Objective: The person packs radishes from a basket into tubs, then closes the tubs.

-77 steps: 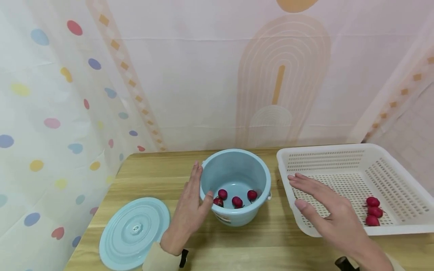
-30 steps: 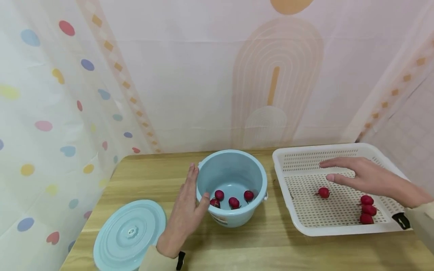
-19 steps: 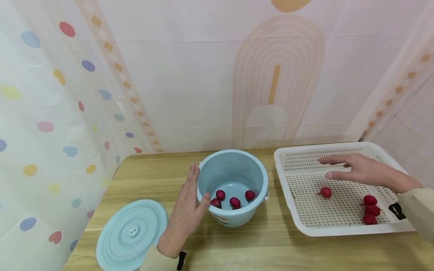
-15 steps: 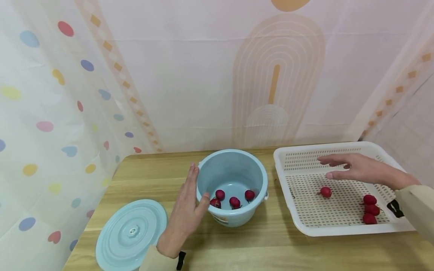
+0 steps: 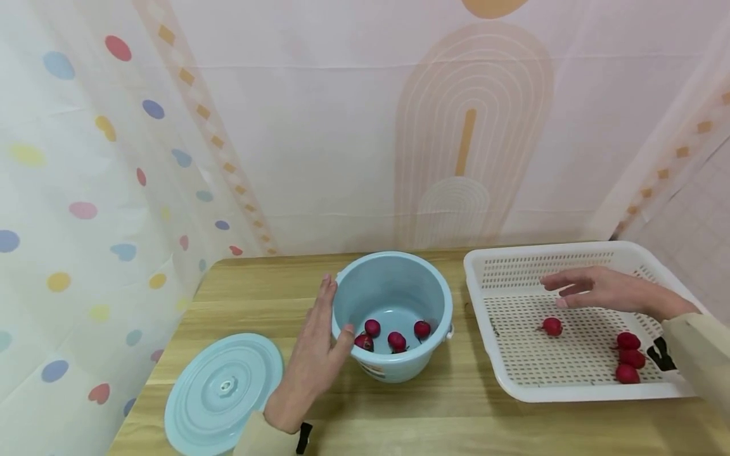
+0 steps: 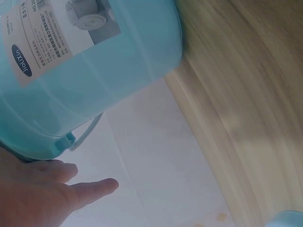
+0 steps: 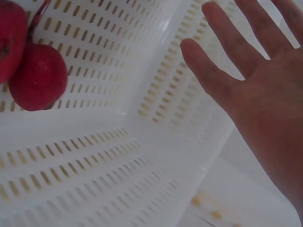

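Observation:
A light blue bucket (image 5: 393,368) stands mid-table with several red radishes (image 5: 397,341) on its bottom. My left hand (image 5: 310,358) rests against its left side, fingers extended, thumb at the front rim. In the left wrist view the labelled bucket wall (image 6: 118,71) fills the top left, above the hand (image 6: 42,194). To the right is a white slotted basket (image 5: 507,380). Over it hovers my right hand (image 5: 616,292), holding nothing; its fingers look spread in the right wrist view. Below the hand lies a single radish (image 5: 551,327); three more radishes (image 5: 630,358) sit by the basket's right side.
A round light blue lid (image 5: 199,399) lies at the left of the wooden table (image 5: 410,424). Behind the table hangs a patterned cloth (image 5: 319,126). Two small white bucket handle joints flank the rim, the right one facing the basket.
My right hand has moved right, from the basket's left edge to above its middle. The single radish there now shows. The left hand stays at the bucket; the view has shifted slightly.

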`<state>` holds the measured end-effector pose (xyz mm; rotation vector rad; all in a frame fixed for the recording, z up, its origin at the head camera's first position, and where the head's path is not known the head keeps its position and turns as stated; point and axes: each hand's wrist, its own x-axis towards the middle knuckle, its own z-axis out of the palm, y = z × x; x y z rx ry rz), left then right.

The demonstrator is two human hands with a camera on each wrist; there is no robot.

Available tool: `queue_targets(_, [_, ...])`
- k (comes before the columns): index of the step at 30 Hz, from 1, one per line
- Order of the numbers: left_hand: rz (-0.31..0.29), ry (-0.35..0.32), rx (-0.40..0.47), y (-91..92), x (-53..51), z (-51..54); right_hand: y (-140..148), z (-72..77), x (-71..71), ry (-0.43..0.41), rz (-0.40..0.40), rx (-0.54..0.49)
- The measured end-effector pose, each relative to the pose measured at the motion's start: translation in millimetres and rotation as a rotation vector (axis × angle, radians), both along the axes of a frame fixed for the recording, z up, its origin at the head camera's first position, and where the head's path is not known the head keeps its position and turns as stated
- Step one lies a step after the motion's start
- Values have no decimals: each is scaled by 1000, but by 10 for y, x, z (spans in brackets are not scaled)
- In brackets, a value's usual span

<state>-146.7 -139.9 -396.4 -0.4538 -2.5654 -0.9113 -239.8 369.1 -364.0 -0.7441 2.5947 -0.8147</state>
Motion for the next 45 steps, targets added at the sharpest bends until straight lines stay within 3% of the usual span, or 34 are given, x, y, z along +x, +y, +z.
queue_targets(8, [10,-12,8,1,17,14,29,-156,-66,-116,84,-20])
queue_targets(19, [-11,17,9,21,-8,-35,18,-331,-57,-225,115,-66])
queue_targets(26, [-20,11,23,73,-42,-21,21,-348,-93,-233,124,-41])
queue_targets(32, [-25,-7,34,96,-64,-13,12,-351,-104,-266,77,-20])
queue_targets(45, [-29,-6,44,103,-56,-11,-9,-323,-113,-222,89,18])
